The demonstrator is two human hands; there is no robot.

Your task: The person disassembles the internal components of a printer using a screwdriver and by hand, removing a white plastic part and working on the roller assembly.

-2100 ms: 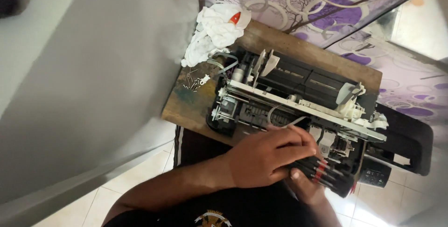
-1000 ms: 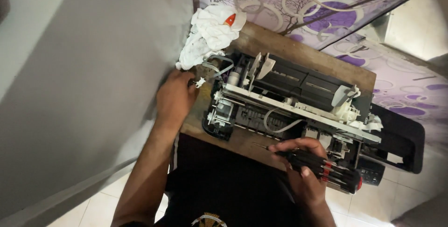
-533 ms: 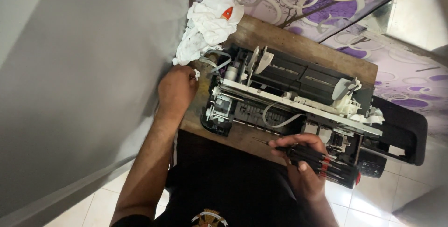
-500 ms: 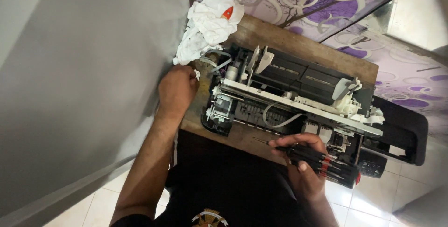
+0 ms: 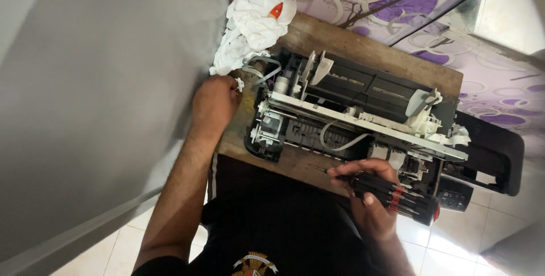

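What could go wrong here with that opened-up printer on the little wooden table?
The opened printer overhangs the wooden table, so a nudge might tip it. The right hand grips several screwdrivers at once; one could slip. The left hand is at the table edge beside a stained rag, where small parts might get lost.

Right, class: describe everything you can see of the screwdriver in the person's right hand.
The screwdriver has a thick black handle ringed with red bands, red at its butt end, seemingly plastic, and a thin dark metal shaft. It lies nearly level, slanted, tip towards the opened printer over the wooden board. The right hand wraps the handle, thumb across it. Whether the tip touches anything cannot be told.
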